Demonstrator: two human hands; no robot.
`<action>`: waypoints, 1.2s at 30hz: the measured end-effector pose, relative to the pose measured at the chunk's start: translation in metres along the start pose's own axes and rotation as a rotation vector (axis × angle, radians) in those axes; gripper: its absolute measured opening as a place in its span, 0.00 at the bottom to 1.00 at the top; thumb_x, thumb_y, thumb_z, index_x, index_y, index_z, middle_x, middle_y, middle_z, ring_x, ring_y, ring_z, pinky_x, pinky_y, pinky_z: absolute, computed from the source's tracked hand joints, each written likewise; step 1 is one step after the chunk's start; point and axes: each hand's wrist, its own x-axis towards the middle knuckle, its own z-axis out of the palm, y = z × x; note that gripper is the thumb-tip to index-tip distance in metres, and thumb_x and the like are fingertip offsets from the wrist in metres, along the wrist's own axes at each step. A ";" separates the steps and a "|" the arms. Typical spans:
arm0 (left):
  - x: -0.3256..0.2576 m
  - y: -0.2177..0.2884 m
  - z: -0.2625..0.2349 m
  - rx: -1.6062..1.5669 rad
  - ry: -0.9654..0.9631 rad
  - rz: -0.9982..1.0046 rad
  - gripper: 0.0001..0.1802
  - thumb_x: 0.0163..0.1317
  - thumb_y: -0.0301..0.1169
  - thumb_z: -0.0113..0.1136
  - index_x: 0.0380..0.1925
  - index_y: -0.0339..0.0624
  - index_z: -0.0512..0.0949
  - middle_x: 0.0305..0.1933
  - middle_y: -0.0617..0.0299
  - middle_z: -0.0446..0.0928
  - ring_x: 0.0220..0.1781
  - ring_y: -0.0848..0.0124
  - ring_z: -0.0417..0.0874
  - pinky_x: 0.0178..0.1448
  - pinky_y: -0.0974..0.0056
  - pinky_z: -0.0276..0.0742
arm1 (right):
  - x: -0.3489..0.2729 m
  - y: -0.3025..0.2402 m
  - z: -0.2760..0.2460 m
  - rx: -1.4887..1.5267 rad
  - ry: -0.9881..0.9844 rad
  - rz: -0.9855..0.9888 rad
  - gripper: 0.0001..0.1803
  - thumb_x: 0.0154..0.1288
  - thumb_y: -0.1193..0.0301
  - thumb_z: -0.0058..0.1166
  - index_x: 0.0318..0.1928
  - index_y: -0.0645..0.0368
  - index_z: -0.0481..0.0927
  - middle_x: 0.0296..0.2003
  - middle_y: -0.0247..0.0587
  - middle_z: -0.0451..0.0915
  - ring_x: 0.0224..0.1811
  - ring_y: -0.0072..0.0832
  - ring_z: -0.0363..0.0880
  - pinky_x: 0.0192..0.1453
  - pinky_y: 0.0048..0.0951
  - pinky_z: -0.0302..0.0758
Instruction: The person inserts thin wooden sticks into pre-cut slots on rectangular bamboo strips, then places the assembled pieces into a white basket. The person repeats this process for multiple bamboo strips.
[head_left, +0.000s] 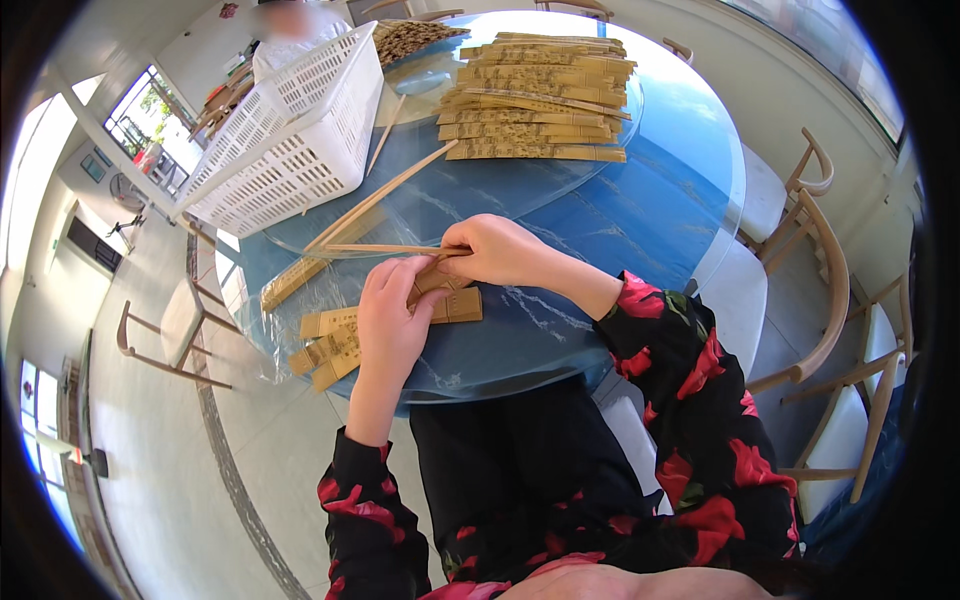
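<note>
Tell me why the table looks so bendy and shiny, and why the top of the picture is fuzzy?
In the head view, the fisheye lens curves the round blue table and the white basket toward the dark rim; daylight from the windows glares off the glass turntable; the person at the top is blurred, while the left hand and right hand look sharp.

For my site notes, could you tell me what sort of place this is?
Probably a restaurant dining room used for packing: a round blue table with a glass turntable, wooden chairs around it, and paper chopstick sleeves stacked beside a white basket.
</note>
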 end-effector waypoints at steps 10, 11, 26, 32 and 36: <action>0.000 -0.003 -0.001 -0.071 0.027 0.014 0.18 0.53 0.21 0.74 0.46 0.40 0.84 0.46 0.56 0.84 0.52 0.56 0.83 0.57 0.58 0.79 | 0.000 -0.001 0.000 0.061 -0.034 0.006 0.13 0.66 0.63 0.62 0.38 0.62 0.86 0.26 0.46 0.84 0.29 0.38 0.82 0.37 0.37 0.75; 0.000 -0.003 -0.002 -0.071 0.025 0.020 0.18 0.53 0.21 0.73 0.46 0.39 0.84 0.46 0.56 0.84 0.52 0.57 0.83 0.57 0.58 0.79 | 0.001 0.002 0.001 0.105 -0.049 0.000 0.13 0.66 0.63 0.62 0.38 0.62 0.86 0.26 0.45 0.84 0.29 0.36 0.82 0.37 0.36 0.75; 0.001 -0.004 -0.007 -0.179 0.158 -0.098 0.14 0.55 0.18 0.72 0.43 0.38 0.84 0.44 0.56 0.84 0.48 0.58 0.83 0.54 0.60 0.79 | -0.004 -0.003 -0.057 0.022 0.061 -0.126 0.11 0.75 0.65 0.57 0.48 0.52 0.89 0.30 0.35 0.85 0.29 0.24 0.81 0.36 0.28 0.74; 0.001 -0.006 -0.009 -0.170 0.236 -0.102 0.15 0.55 0.18 0.72 0.44 0.38 0.85 0.43 0.56 0.83 0.48 0.60 0.83 0.54 0.62 0.79 | -0.013 0.026 -0.094 0.114 -0.095 -0.142 0.10 0.70 0.72 0.60 0.47 0.58 0.91 0.32 0.32 0.85 0.29 0.18 0.79 0.36 0.24 0.74; 0.002 -0.006 -0.010 -0.147 0.244 -0.086 0.15 0.55 0.18 0.72 0.44 0.38 0.85 0.43 0.57 0.83 0.48 0.60 0.83 0.54 0.62 0.79 | -0.015 0.030 -0.098 0.031 -0.149 -0.081 0.10 0.70 0.71 0.60 0.47 0.57 0.91 0.29 0.31 0.85 0.29 0.18 0.79 0.36 0.24 0.74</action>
